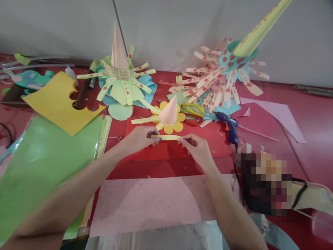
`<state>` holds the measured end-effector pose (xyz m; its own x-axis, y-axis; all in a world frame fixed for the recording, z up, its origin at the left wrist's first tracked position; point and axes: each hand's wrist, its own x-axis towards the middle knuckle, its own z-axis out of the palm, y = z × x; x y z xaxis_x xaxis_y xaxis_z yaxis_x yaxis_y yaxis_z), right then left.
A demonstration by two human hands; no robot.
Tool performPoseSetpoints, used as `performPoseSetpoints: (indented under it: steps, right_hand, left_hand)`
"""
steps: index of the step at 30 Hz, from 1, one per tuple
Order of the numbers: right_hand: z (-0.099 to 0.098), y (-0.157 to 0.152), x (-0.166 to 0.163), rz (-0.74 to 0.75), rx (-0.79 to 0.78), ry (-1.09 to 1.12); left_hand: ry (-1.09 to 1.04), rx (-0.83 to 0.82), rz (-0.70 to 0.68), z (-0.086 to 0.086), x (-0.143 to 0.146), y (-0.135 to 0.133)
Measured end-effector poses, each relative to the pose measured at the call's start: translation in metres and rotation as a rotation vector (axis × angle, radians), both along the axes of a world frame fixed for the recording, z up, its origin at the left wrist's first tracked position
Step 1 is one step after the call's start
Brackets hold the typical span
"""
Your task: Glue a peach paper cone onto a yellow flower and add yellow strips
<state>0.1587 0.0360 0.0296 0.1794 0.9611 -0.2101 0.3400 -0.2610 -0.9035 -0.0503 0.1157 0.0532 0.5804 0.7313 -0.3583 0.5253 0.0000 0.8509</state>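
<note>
Both my hands pinch the ends of a pale yellow paper strip held level over a red sheet. My left hand grips its left end with fingers closed. My right hand grips its right end the same way. Just beyond the strip sits a small pink paper cone on a yellow flower cut-out, with a yellow strip sticking out to its left.
Yellow and red scissors and a blue glue gun lie right of the flower. Two finished paper crowns stand at the back. Yellow, green and pink sheets lie left and near.
</note>
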Motion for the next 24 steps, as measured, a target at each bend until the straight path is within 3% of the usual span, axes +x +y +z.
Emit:
performPoseSetpoints:
  steps: [4,8,13,24]
  right_hand:
    - [0.002,-0.002,0.0,0.06,0.014,-0.042]
    - [0.007,-0.007,-0.011,0.219,-0.115,0.018]
    - [0.006,-0.011,-0.026,0.237,-0.318,0.232]
    - [0.002,-0.014,-0.03,0.153,-0.505,0.421]
  left_hand:
    - [-0.144,-0.021,0.205,-0.005,0.002,0.005]
    - [-0.203,0.023,0.312,-0.007,0.005,0.006]
    - [-0.165,0.166,0.34,-0.009,0.011,0.002]
    - [0.059,0.465,0.237,-0.017,0.035,0.008]
